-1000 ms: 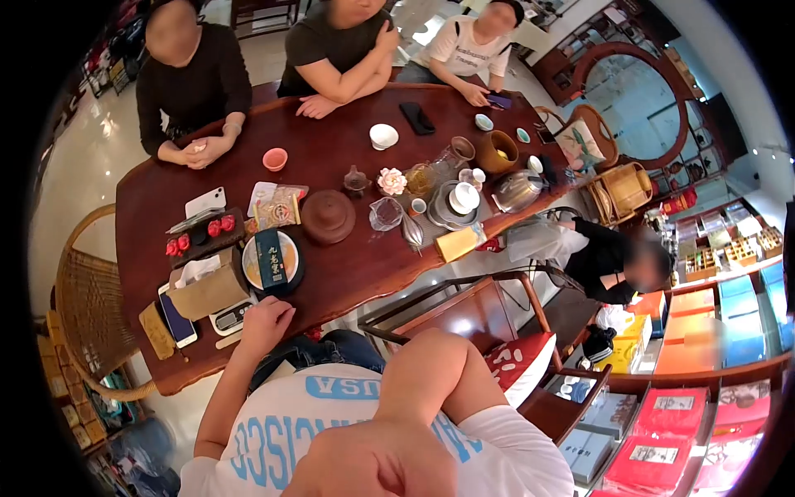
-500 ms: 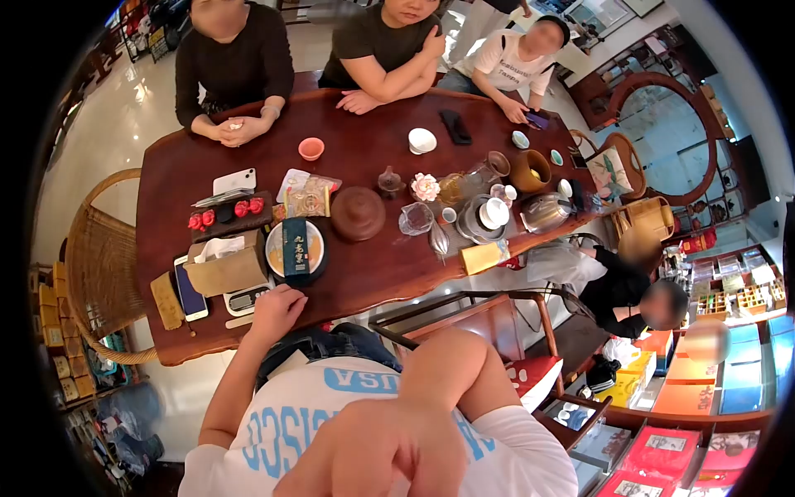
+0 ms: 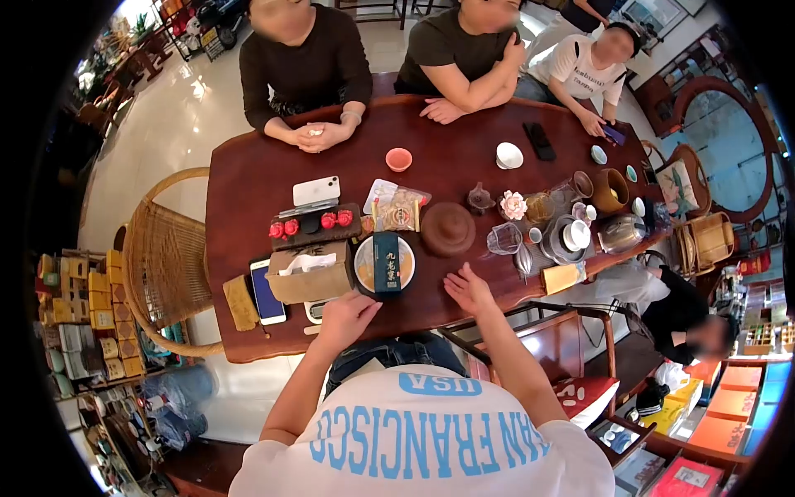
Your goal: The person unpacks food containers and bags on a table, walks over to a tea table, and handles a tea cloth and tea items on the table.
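Note:
My left hand (image 3: 348,319) rests at the table's near edge beside a small scale (image 3: 314,311), its fingers loosely bent and holding nothing visible. Just beyond it, a dark green box (image 3: 387,263) lies across a white plate (image 3: 363,267). My right hand (image 3: 468,290) is over the near edge, fingers spread, palm turned partly up and empty. A round brown clay pot (image 3: 448,229) sits beyond the space between my hands. Left of the plate is a brown tissue box (image 3: 313,286), with a phone (image 3: 267,292) beside it.
Three people sit across the wooden table (image 3: 331,186); another person (image 3: 679,319) is at the right. Cups, a pink flower (image 3: 513,205), a glass pitcher and a metal kettle (image 3: 621,233) stand to the right. A wicker chair (image 3: 168,261) is at the left.
My right hand has moved from close to the camera, in front of my chest, out to the table edge. The view has shifted, so the table appears farther right. The left hand stays by the scale.

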A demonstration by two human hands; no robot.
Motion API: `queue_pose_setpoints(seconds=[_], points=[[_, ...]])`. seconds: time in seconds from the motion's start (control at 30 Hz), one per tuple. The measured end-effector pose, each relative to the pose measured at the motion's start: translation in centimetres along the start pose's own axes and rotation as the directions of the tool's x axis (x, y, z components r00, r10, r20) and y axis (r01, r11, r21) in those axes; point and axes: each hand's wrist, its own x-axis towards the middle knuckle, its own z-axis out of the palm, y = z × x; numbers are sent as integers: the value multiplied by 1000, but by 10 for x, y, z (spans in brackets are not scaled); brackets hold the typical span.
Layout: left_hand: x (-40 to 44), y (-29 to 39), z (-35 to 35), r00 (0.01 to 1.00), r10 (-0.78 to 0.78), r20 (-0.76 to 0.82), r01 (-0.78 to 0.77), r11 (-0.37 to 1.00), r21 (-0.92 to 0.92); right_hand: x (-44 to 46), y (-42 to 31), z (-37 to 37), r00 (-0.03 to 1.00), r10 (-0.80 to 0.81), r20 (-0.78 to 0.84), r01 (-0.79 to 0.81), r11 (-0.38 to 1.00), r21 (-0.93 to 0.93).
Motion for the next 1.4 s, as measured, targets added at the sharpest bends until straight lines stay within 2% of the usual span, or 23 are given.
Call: queue_pose_setpoints(seconds=[0.03,0.13,0.17,0.27,0.37,0.47,0.57,0.63,0.77,0.9,1.0,1.03,1.1,1.17,1.23,1.27,1.33,1.37,1.4], points=[[3,-2,1,1000,23,9,-23,1000,-3,7,5,6,1000,-14,23,10,983,182],[14,-4,2,998,50,31,-48,997,-58,32,15,29,996,-90,-13,90,937,337],[17,-4,2,998,43,38,-41,997,-58,38,17,35,993,-118,0,112,942,318],[23,-4,2,998,22,65,-18,998,-54,51,17,55,982,-153,-115,185,914,361],[24,-3,-1,996,17,82,-13,999,-47,49,18,68,944,-259,-205,311,904,291],[23,-6,-3,996,21,84,-17,999,-40,54,19,68,910,-293,-294,364,903,226],[21,-8,-5,994,-19,103,23,999,-36,56,20,58,915,-322,-243,367,913,175],[21,-6,-8,989,-72,127,81,994,-67,50,17,53,916,-311,-253,353,925,143],[19,-11,-3,995,-10,101,14,999,-38,33,12,39,906,-303,-295,339,937,79],[15,-9,7,996,4,92,0,999,-51,17,4,19,935,-283,-213,297,954,33],[9,-7,7,988,8,153,-7,1000,-3,-11,-1,5,972,-151,-178,145,988,-47],[7,-7,6,983,8,181,-13,1000,25,-30,0,-1,978,-154,-141,136,982,-130],[-5,-11,7,985,16,170,-24,999,48,-48,16,-47,984,-179,19,174,919,-354],[-20,-14,5,985,1,172,-12,998,63,-98,25,-65,981,-185,-49,113,767,-632],[-35,-16,0,981,-30,189,17,997,72,-124,52,-114,965,-261,-25,139,591,-794],[-43,-17,-2,977,-62,205,49,996,72,-142,62,-129,971,-239,-4,107,451,-886],[-61,-20,0,964,-125,235,111,991,71,-174,79,-154,985,-166,50,80,176,-981],[-70,-20,3,944,-192,267,200,980,-5,-183,85,-160,991,-120,64,78,109,-991],[-76,-15,3,937,-175,302,214,972,-99,-193,91,-166,995,-76,68,74,70,-995]])
